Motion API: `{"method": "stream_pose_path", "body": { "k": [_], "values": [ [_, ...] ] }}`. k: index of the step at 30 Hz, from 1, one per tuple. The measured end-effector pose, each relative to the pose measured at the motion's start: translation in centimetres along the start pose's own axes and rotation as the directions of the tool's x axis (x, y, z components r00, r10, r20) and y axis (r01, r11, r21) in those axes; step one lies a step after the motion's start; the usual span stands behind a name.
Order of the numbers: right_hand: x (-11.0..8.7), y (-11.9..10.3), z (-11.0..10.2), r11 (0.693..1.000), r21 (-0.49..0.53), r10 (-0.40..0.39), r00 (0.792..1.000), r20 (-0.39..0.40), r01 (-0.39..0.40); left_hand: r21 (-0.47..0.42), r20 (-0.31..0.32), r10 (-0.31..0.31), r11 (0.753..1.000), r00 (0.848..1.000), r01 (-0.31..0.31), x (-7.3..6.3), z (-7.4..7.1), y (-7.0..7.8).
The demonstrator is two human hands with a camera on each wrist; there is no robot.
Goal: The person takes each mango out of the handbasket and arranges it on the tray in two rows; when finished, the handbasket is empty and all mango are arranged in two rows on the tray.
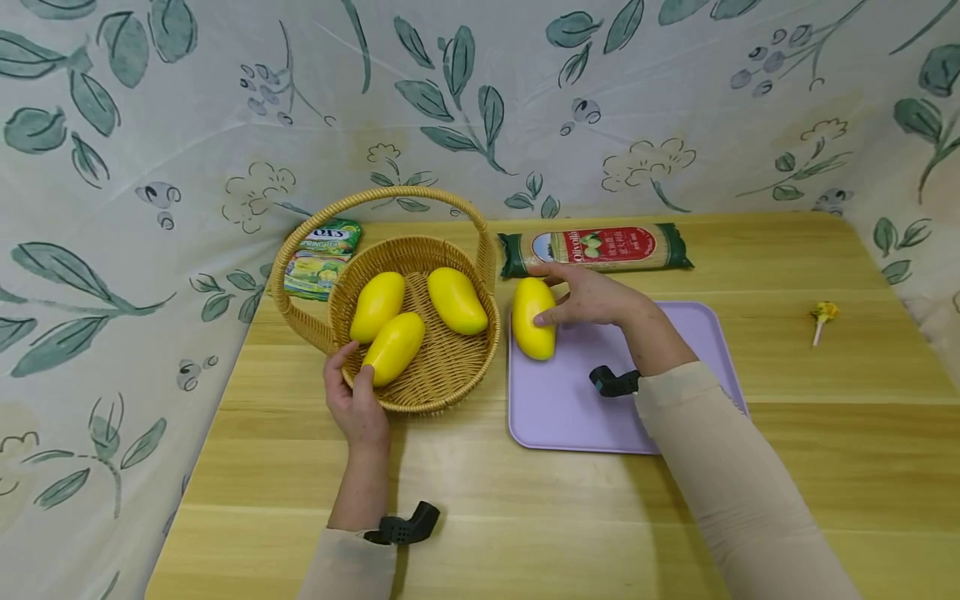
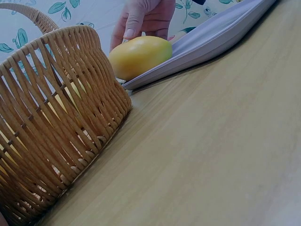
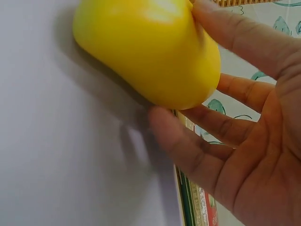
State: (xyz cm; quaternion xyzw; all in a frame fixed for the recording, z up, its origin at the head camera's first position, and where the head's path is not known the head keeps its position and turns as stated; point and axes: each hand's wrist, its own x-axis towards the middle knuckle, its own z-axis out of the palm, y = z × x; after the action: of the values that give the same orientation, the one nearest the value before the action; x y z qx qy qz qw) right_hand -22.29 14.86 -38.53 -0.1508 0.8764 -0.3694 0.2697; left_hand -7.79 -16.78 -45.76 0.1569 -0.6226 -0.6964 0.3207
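Note:
My right hand (image 1: 592, 298) holds a yellow mango (image 1: 534, 321) at the left edge of the lilac tray (image 1: 577, 417). In the right wrist view its thumb (image 3: 244, 35) lies on one side of the mango (image 3: 146, 52), with fingers on the other. My left hand (image 1: 360, 408) grips the near-left rim of a wicker basket (image 1: 450, 379); its thumb is close to a mango (image 1: 395, 348) inside. Two more mangoes, one at the left (image 1: 378, 306) and one at the right (image 1: 457, 302), lie in the basket. The left wrist view shows mostly the basket's side (image 2: 70, 108).
Behind the tray lies a pack of pasta (image 1: 600, 248) with a red label. A green packet (image 1: 322, 258) sits behind the basket, partly hidden by its tall handle (image 1: 390, 192). On the right of the wooden table (image 1: 487, 517) is a small yellow lollipop (image 1: 823, 313).

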Motion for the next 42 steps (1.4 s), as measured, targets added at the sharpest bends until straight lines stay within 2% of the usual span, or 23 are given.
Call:
{"method": "stream_pose_path", "body": {
  "k": [11, 21, 27, 31, 36, 38, 42],
  "values": [
    [0.3, -0.1, 0.3, 0.999, 0.034, 0.024, 0.999, -0.027, -0.023, -0.004, -0.002, -0.017, 1.0, 1.0, 0.017, 0.0, 0.0, 0.0],
    [-0.3, -0.7, 0.0, 0.998, -0.03, 0.052, 0.998, -0.039, -0.053, -0.01, 0.0, -0.012, 1.0, 1.0, 0.012, 0.0, 0.1, 0.1],
    [-1.7, -1.9, -0.3, 0.993, -0.102, 0.046, 0.996, -0.081, -0.054, -0.007, 0.001, -0.016, 1.0, 1.0, 0.016, 0.0, 0.0, 0.0],
    [-3.6, -3.7, 0.0, 0.987, -0.162, -0.013, 0.993, -0.114, -0.006, -0.005, -0.001, -0.014, 1.0, 1.0, 0.014, 0.0, -0.1, 0.0],
    [-6.0, -6.1, 1.5, 0.977, -0.182, -0.133, 0.984, -0.118, 0.11, -0.013, -0.004, 0.004, 1.0, 1.0, -0.004, 0.1, -0.1, -0.1],
    [-6.7, -6.9, 2.5, 0.968, -0.178, -0.202, 0.97, -0.136, 0.176, -0.016, -0.003, 0.008, 1.0, 1.0, -0.008, 0.1, -0.1, -0.1],
    [-7.1, -8.4, 5.2, 0.933, -0.17, -0.347, 0.917, -0.195, 0.317, -0.009, 0.003, 0.015, 1.0, 1.0, -0.015, 0.1, -0.1, -0.2]
  ]
}}
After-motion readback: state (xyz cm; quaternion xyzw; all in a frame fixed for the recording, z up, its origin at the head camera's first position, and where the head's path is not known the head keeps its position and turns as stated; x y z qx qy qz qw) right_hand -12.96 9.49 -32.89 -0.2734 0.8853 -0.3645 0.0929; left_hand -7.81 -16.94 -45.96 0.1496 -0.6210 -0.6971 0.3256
